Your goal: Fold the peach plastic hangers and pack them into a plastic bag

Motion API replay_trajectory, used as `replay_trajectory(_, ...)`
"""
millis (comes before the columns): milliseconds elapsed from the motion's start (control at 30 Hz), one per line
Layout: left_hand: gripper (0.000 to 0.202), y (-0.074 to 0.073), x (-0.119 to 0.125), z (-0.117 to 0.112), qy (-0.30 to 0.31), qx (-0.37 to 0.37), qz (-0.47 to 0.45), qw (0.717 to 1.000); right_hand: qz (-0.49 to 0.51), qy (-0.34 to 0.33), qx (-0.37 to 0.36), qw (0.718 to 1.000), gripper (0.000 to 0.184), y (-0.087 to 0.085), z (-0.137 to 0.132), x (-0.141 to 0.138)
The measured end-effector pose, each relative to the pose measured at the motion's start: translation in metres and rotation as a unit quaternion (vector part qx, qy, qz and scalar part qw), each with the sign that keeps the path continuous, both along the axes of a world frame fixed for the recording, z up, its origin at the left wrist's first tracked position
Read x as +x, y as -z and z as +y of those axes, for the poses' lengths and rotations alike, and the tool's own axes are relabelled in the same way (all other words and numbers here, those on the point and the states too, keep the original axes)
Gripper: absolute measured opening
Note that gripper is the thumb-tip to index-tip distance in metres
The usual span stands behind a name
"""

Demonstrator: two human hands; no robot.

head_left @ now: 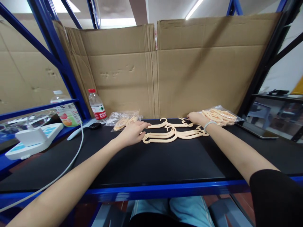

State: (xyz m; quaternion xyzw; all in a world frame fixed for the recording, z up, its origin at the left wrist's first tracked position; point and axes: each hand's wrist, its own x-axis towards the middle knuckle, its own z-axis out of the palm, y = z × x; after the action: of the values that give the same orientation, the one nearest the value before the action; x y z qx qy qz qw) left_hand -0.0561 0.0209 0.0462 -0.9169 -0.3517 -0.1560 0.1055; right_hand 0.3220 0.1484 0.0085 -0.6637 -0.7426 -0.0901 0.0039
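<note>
Several beige plastic hangers, small and jointed-looking, lie in overlapping rows on the black tabletop. My left hand rests at their left ends, palm down with its fingers stretched toward the rearmost hanger. Whether its fingertips touch that hanger is hard to see. Behind the right ends, my right hand has its fingers bent down at a beige hanger piece with a hook shape; the fingertips are partly hidden. A clear bag of hangers lies just beyond my right hand.
Another clear bag with beige pieces lies behind my left hand. A water bottle stands against the cardboard wall. At left are a white cable, a power strip and a larger bottle. A flat dark device lies at right.
</note>
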Motion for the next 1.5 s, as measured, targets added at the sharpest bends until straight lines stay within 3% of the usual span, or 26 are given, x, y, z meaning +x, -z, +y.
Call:
replay_trajectory(267, 0.037, 0.003, 0.001, 0.000, 0.001, 0.005, -0.020, 1.000, 0.088, -0.013, 0.081, 0.993, 0.021, -0.016, -0.012, -0.004)
replay_trajectory(433, 0.032, 0.009, 0.011, -0.003, 0.050, -0.060, -0.153, 0.985, 0.230, -0.056, 0.140, 0.962, 0.033, -0.037, -0.031, -0.030)
replay_trajectory(533, 0.032, 0.018, 0.024, -0.009, 0.055, -0.180, -0.262, 0.947, 0.485, -0.167, 0.067, 0.856, 0.027, -0.049, -0.062, -0.065)
replay_trajectory(600, 0.038, 0.023, 0.033, -0.015, 0.050, -0.271, -0.326, 0.904, 0.542, -0.229, -0.006, 0.808, 0.023, -0.056, -0.089, -0.092)
replay_trajectory(700, 0.043, 0.026, 0.045, -0.026, 0.075, -0.378, -0.406, 0.829, 0.569, -0.293, -0.083, 0.764, 0.021, -0.063, -0.125, -0.130)
replay_trajectory(833, 0.036, 0.023, 0.048, -0.035, 0.092, -0.419, -0.464, 0.775, 0.573, -0.329, -0.112, 0.742, 0.021, -0.063, -0.143, -0.159)
replay_trajectory(933, 0.033, 0.020, 0.044, -0.032, 0.072, -0.440, -0.500, 0.742, 0.572, -0.324, -0.093, 0.748, 0.023, -0.061, -0.133, -0.159)
replay_trajectory(1000, 0.031, 0.020, 0.041, -0.029, 0.060, -0.454, -0.520, 0.721, 0.549, -0.312, -0.060, 0.774, 0.022, -0.058, -0.121, -0.148)
replay_trajectory(1067, 0.028, 0.019, 0.039, -0.026, 0.053, -0.464, -0.535, 0.704, 0.472, -0.294, 0.003, 0.831, 0.017, -0.052, -0.108, -0.129)
replay_trajectory(1133, 0.024, 0.019, 0.039, -0.025, 0.046, -0.474, -0.544, 0.691, 0.317, -0.274, 0.070, 0.905, 0.011, -0.042, -0.095, -0.107)
replay_trajectory(1200, 0.020, 0.020, 0.040, -0.024, 0.040, -0.486, -0.551, 0.677, 0.181, -0.249, 0.087, 0.947, 0.015, -0.028, -0.086, -0.084)
replay_trajectory(1333, 0.015, 0.022, 0.041, -0.025, 0.043, -0.504, -0.559, 0.657, 0.113, -0.219, 0.066, 0.967, 0.016, -0.005, -0.072, -0.056)
replay_trajectory(1500, 0.012, 0.024, 0.040, -0.024, 0.037, -0.503, -0.570, 0.649, 0.128, -0.216, 0.059, 0.966, 0.015, 0.006, -0.060, -0.055)
